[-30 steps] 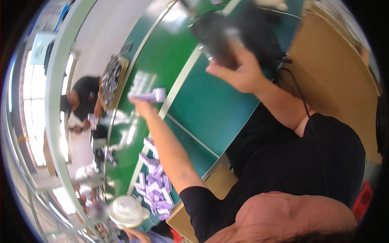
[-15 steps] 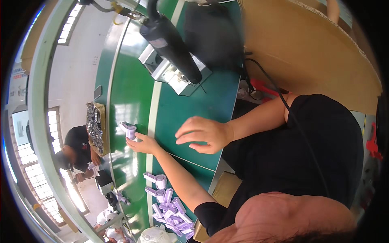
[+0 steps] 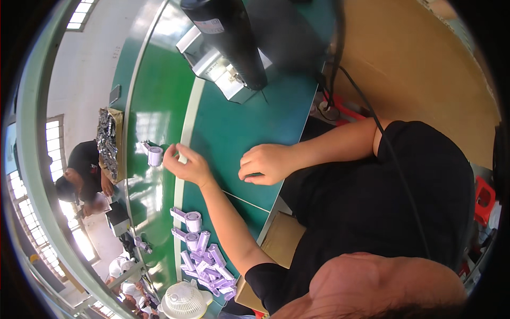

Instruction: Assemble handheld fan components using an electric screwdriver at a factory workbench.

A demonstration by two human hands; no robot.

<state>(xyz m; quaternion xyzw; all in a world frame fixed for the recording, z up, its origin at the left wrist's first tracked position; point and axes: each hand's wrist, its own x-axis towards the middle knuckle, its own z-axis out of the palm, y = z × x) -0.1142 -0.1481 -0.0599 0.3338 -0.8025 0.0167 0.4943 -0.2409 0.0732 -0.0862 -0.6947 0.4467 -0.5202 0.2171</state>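
Note:
My left hand (image 3: 188, 166) hovers over the pale edge strip of the bench with thumb and fingers apart and nothing in it. Just beyond its fingertips, on the shiny green belt (image 3: 146, 183), sits a lilac plastic part (image 3: 154, 156) with a round cup and a flat arm; a small gap separates them. My right hand (image 3: 267, 164) is over the green bench top (image 3: 234, 127), its fingers loosely bent and no object visible in it. Below my left hand in the picture lies a pile of similar lilac parts (image 3: 204, 260).
A white and grey machine (image 3: 228, 80) stands at the top behind a black cylinder (image 3: 228, 40). A white basket (image 3: 185, 300) is beside the pile. Across the belt, a person works near a box of metallic pieces (image 3: 109, 141). A black cable (image 3: 390, 146) crosses my right arm.
My left hand has let go of the lilac part and drawn back, leaving it on the belt. The right hand's fingers have curled more as it lowered. The whole view has shifted.

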